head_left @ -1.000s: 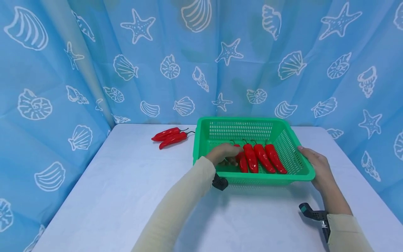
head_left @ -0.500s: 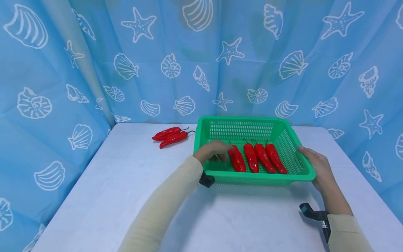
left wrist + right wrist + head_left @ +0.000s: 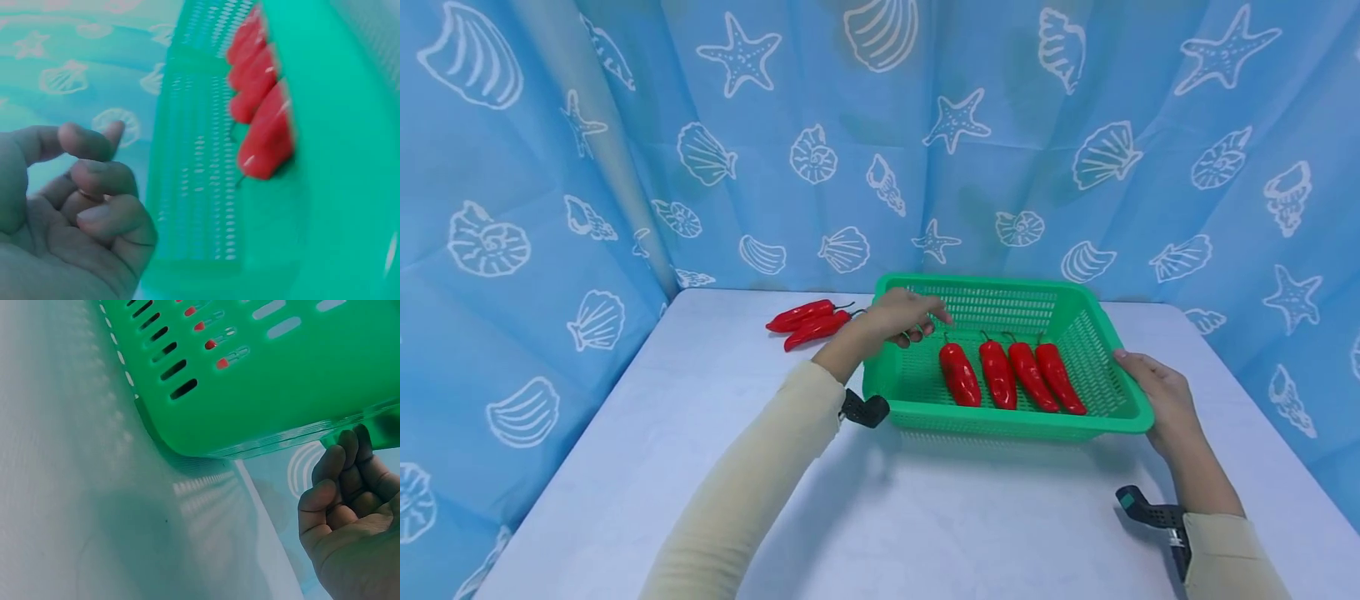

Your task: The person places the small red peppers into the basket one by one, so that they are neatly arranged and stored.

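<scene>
Hovering above the far left corner of the green basket (image 3: 1000, 419), your left hand (image 3: 904, 318) holds nothing, its fingers loosely bent, the forearm (image 3: 767, 450) stretched forward. Your right hand (image 3: 1163, 398) grips the basket's right rim, thumb over the edge. Four red peppers (image 3: 997, 375) lie in a row inside the basket; more peppers (image 3: 812, 323) lie on the bench (image 3: 970, 517) just to its left.

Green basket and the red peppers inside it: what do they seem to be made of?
Green basket: probably molded plastic, smooth with a slight sheen, judging by its regular slots. Red peppers: glossy, with bright highlights; real or plastic, I can't tell.
</scene>
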Available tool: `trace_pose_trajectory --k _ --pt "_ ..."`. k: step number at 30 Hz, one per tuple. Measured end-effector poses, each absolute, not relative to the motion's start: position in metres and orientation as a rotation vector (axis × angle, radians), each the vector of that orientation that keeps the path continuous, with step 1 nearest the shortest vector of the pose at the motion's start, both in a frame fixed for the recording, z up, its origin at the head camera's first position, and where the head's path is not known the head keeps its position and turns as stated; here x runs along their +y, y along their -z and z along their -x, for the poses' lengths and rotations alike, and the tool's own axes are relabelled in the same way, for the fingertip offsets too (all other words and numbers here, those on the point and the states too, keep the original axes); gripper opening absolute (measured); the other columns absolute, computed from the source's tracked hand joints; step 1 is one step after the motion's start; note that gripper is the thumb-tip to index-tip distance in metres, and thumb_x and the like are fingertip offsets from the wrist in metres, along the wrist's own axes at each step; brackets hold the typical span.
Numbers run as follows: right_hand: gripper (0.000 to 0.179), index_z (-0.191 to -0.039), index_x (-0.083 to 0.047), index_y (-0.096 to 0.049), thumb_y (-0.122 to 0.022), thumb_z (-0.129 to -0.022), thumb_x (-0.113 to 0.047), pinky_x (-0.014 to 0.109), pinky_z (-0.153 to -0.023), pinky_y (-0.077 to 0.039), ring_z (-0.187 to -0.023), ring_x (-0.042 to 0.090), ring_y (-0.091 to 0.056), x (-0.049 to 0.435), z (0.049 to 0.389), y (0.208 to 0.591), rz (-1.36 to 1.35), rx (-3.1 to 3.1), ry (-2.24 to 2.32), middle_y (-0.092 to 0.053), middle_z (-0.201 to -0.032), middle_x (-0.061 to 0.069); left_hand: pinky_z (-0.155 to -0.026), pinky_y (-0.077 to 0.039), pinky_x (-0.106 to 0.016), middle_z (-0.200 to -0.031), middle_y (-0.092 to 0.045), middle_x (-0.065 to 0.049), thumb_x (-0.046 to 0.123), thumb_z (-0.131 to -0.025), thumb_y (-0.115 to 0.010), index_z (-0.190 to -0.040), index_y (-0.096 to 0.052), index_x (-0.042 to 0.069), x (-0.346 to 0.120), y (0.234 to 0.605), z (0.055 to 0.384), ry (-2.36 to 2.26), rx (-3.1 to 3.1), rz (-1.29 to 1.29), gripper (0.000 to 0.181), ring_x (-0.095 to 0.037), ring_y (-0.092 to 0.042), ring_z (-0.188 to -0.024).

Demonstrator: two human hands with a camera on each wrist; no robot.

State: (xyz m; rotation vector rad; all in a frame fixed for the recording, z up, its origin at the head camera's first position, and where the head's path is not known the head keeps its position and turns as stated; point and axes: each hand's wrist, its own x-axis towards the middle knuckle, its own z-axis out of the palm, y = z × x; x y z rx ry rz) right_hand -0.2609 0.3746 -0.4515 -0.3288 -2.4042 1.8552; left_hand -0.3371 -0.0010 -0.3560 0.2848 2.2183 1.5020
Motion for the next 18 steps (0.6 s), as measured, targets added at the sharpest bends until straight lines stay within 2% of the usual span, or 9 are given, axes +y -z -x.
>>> trace_pose_trajectory --k 3,9,13,16,18 --pt "0.030 -0.110 -0.028 -0.059 -0.055 -0.098 -0.055 0.026 -0.064 -0.057 -0.075 0.005 -0.071 0.376 0.260 0.452 0.314 -2.399 -1.868 -0.069 -0.088 -0.019 -0.058 -0.040 -0.028 -0.071 -0.052 -0.005 0.033 -0.095 -0.061 -0.102 -0.073 0.014 -0.019 0.348 0.338 -1.584 2.234 -0.283 0.024 -0.019 -0.047 -0.062" --pt "0.036 -0.115 -0.026 -0.058 -0.054 -0.097 -0.057 0.026 -0.064 -0.057 -0.076 0.005 -0.071 0.377 0.260 0.451 0.320 -2.412 -1.867 -0.068 -0.088 -0.019 -0.055 -0.037 -0.028 -0.076 -0.050 -0.006 0.036 -0.098 -0.057 -0.109 -0.074 0.018 -0.064 0.344 0.343 -1.763 2.284 -0.190 0.027 -0.018 -0.043 -0.061" --pt "0.041 -0.120 -0.023 -0.058 -0.054 -0.097 -0.057 0.026 -0.065 -0.058 -0.077 0.005 -0.071 0.378 0.261 0.452 0.316 -2.414 -1.873 -0.068 -0.089 -0.019 -0.057 -0.042 -0.024 -0.087 -0.055 -0.013 0.037 -0.098 -0.058 -0.122 -0.071 0.020 -0.093 0.349 0.345 -1.708 2.466 -0.144 0.032 -0.019 -0.045 -0.062" --pt "0.054 -0.130 -0.014 -0.056 -0.054 -0.098 -0.057 0.027 -0.066 -0.058 -0.078 0.005 -0.071 0.377 0.261 0.452 0.309 -2.413 -1.886 -0.068 -0.090 -0.019 -0.066 -0.050 -0.027 -0.100 -0.061 -0.013 0.039 -0.098 -0.060 -0.128 -0.067 0.018 -0.110 0.354 0.344 -1.552 2.632 -0.130 0.037 -0.022 -0.054 -0.075" --pt "0.064 -0.138 -0.007 -0.051 -0.053 -0.098 -0.057 0.027 -0.066 -0.058 -0.078 0.005 -0.071 0.377 0.261 0.451 0.306 -2.419 -1.879 -0.068 -0.091 -0.020 -0.076 -0.054 -0.033 -0.112 -0.062 -0.012 0.038 -0.098 -0.061 -0.131 -0.065 0.016 -0.119 0.358 0.344 -1.463 2.702 -0.145 0.040 -0.025 -0.057 -0.092"
